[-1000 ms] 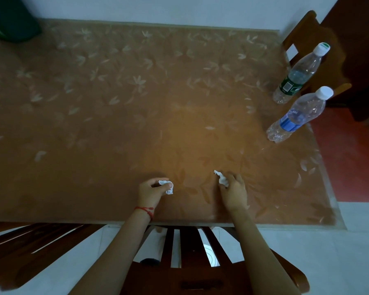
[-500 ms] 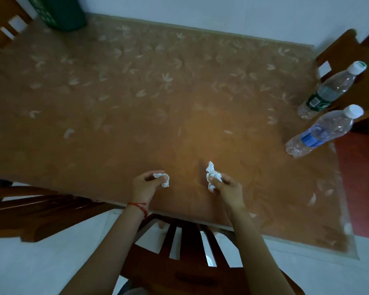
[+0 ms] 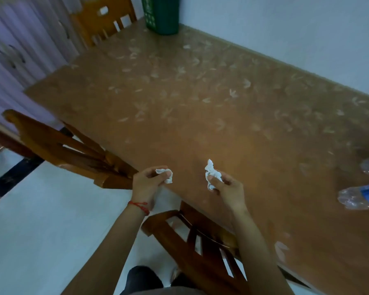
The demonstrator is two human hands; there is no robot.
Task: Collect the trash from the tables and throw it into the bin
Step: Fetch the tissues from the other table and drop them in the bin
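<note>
Left hand (image 3: 146,184) pinches a crumpled tissue (image 3: 165,175); right hand (image 3: 227,189) pinches a second tissue wad (image 3: 211,174). Both are collected but not binned: the green bin (image 3: 160,14) stands at the table's (image 3: 200,107) far left corner.

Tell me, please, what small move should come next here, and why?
Probably carry both tissues toward the green bin at the table's far corner. The left hand pinches one tissue, the right hand another, and both are already lifted off the table.

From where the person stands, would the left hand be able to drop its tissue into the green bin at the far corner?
Probably not yet. The left hand holds its crumpled tissue at the near edge of the table, while the green bin stands at the far corner. Nothing lies between them, but the bin looks beyond arm's reach.
</note>
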